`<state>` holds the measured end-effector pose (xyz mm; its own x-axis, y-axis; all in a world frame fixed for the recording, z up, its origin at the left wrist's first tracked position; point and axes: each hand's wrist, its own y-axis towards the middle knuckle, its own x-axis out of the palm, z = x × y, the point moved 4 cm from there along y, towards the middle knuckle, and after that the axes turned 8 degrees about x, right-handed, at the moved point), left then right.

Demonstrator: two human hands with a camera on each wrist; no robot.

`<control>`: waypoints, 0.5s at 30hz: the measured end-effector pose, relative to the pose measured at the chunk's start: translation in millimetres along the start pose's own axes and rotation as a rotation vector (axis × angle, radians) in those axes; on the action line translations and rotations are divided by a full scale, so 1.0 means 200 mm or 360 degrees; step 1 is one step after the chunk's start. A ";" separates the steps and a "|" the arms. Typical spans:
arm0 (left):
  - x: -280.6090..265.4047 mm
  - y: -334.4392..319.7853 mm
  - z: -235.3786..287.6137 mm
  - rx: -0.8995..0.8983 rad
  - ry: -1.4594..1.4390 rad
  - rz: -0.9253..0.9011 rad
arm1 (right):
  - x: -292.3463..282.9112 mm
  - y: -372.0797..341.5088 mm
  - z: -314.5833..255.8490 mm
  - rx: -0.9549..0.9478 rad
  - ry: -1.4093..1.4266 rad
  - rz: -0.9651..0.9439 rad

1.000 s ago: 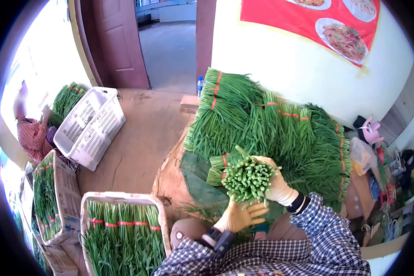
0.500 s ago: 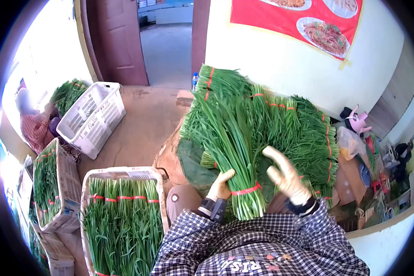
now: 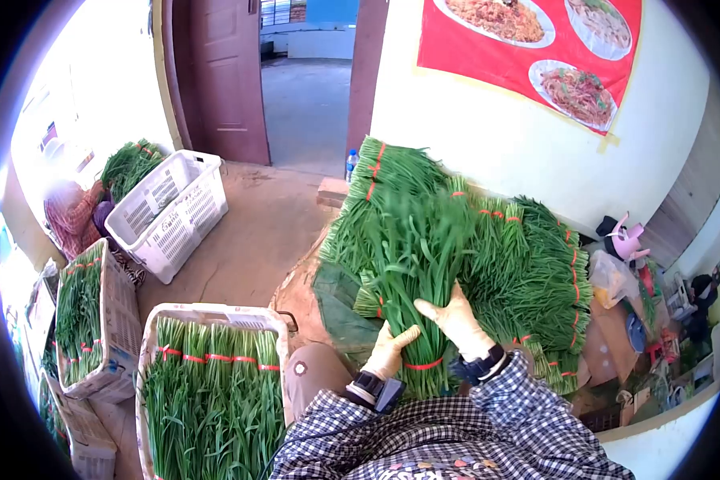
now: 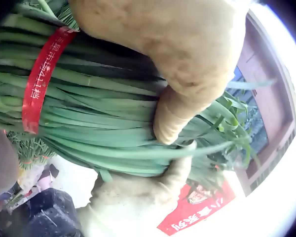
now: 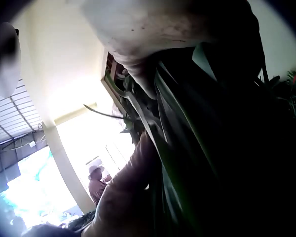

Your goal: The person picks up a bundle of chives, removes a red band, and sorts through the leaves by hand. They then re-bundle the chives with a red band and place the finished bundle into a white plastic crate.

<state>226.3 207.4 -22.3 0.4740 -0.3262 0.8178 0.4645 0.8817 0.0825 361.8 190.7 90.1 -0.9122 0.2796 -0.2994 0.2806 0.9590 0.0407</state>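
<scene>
A bundle of garlic chives [image 3: 420, 280] stands upright in front of the person's body, leaf tips up and blurred. Red tape [image 3: 422, 365] circles it near the stem ends. The gloved left hand [image 3: 390, 352] grips its left side just above the tape; in the left wrist view the left thumb [image 4: 170, 116] lies across the leaves. On the other side the gloved right hand [image 3: 460, 324] holds the bundle a little higher, its thumb pressed along the leaves. Dark leaves [image 5: 177, 128] fill much of the right wrist view, between both hands.
A large pile of taped chive bundles [image 3: 528, 272] lies ahead and right. A crate [image 3: 216, 310] filled with bundles stands at the left knee, another crate [image 3: 120, 336] beyond it. Farther back are a white crate [image 3: 168, 232] and a seated person [image 3: 72, 216].
The chive bundle, earlier held with its stem ends toward the head camera, has been turned leaf tips up. The right hand, off it half a second ago, is back on its right side.
</scene>
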 end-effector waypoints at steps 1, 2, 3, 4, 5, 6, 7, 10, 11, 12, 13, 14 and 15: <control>-0.01 0.00 0.01 -0.0056 -0.0059 0.0065 | 0.00 0.02 0.00 0.0017 0.0137 0.0116; -0.02 0.01 0.02 -0.0111 -0.0119 0.0134 | -0.02 0.03 0.00 0.0048 0.0340 0.0063; -0.03 0.01 0.04 -0.0065 -0.0113 0.0154 | -0.04 0.02 0.01 0.0133 0.0436 0.0095; -0.02 0.02 0.07 -0.0055 -0.0103 0.0169 | -0.07 0.01 0.01 0.0219 0.0532 0.0127; -0.03 0.02 0.08 -0.0053 -0.0094 0.0183 | -0.08 0.01 0.01 0.0237 0.0581 0.0082; -0.03 0.02 0.09 -0.0054 -0.0087 0.0192 | -0.09 0.00 0.01 0.0248 0.0578 0.0088; -0.03 0.03 0.08 -0.0064 -0.0092 0.0193 | -0.09 -0.01 0.00 0.0243 0.0625 0.0097; -0.05 0.05 0.05 -0.0055 -0.0085 0.0140 | -0.11 -0.02 -0.01 0.0224 0.0690 0.0121; -0.06 0.05 0.03 -0.0044 -0.0092 0.0096 | -0.11 -0.02 0.00 0.0217 0.0671 0.0115; -0.07 0.06 0.03 -0.0030 -0.0096 0.0052 | -0.12 -0.01 0.01 0.0208 0.0656 0.0108; -0.05 0.05 0.04 -0.0031 -0.0096 0.0054 | -0.12 -0.01 0.00 0.0210 0.0656 0.0107; -0.01 0.05 0.07 0.0017 0.0067 0.0040 | -0.12 -0.02 -0.01 0.0238 0.0680 0.0135; 0.03 0.05 0.10 0.0063 0.0231 0.0023 | -0.12 -0.01 -0.01 0.0264 0.0706 0.0165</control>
<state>218.5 221.6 -5.8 0.5849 -0.3569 0.7283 0.4282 0.8985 0.0964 381.4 181.6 99.2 -0.9062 0.4008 0.1349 0.3875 0.9147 -0.1147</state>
